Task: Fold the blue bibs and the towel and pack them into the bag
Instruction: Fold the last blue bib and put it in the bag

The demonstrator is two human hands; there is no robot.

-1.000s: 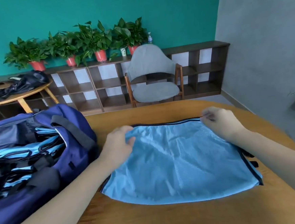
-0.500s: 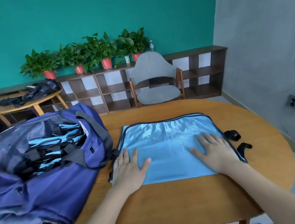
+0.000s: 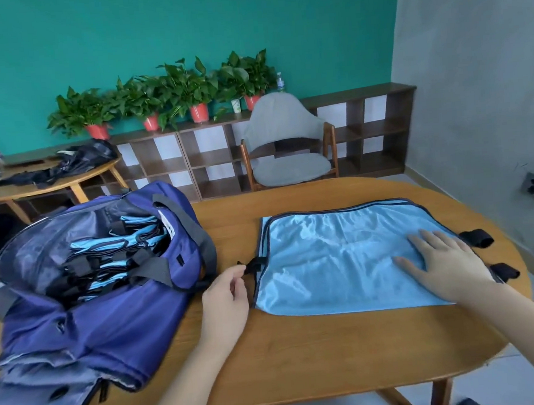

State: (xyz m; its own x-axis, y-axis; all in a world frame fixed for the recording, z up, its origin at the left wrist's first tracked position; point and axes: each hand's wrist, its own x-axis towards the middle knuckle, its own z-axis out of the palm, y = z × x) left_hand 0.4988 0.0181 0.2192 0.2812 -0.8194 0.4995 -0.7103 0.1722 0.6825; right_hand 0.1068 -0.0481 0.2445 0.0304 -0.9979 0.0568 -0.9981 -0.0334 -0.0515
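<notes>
While one bag point(image 3: 107, 294) gapes, one flat bib point(image 3: 343, 260), two hands.

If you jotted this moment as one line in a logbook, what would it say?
step: folding bib | left hand: pinching black strap at bib's left edge | right hand: flat on blue bib | bag: open, folded bibs inside

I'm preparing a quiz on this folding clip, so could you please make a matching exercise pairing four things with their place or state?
Things:
1. bib
2. bag
3. left hand
4. right hand

Places or states:
A. pinches a black strap
B. lies open, left on the table
C. lies folded and flat, right on the table
D. presses flat on blue cloth

Pairs: 1-C, 2-B, 3-A, 4-D
</notes>
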